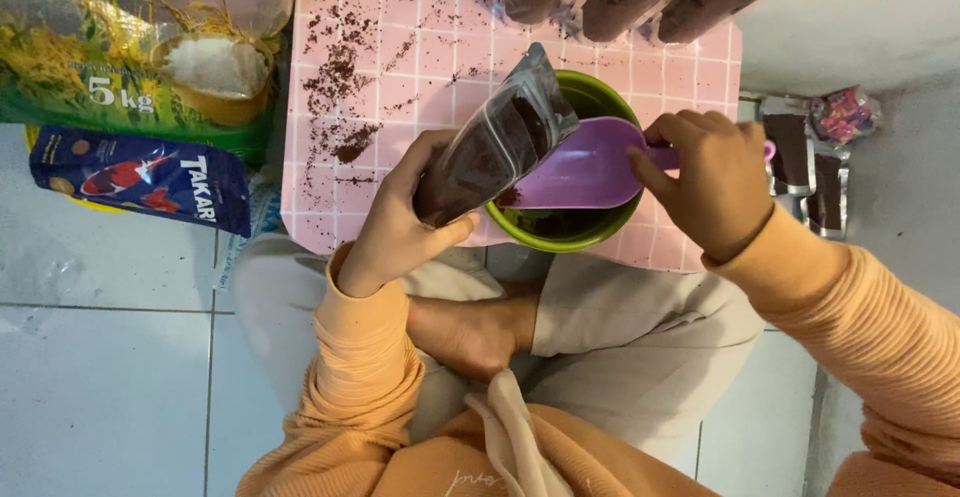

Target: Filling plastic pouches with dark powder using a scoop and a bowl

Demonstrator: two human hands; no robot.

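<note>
A: What does the pouch (495,142) look like?
B: Clear, glossy plastic, packed with dark brown granules, tilted over the round green bowl (590,92) on the pink tiled-pattern table (400,47).
A: And the hands?
B: The left hand (400,222) grips the pouch; the right hand (705,177) clasps the smooth purple plastic scoop (585,167), whose mouth meets the pouch.
A: Nearby?
B: Granules scattered left.

Single head view, straight down, close over the lap
</note>
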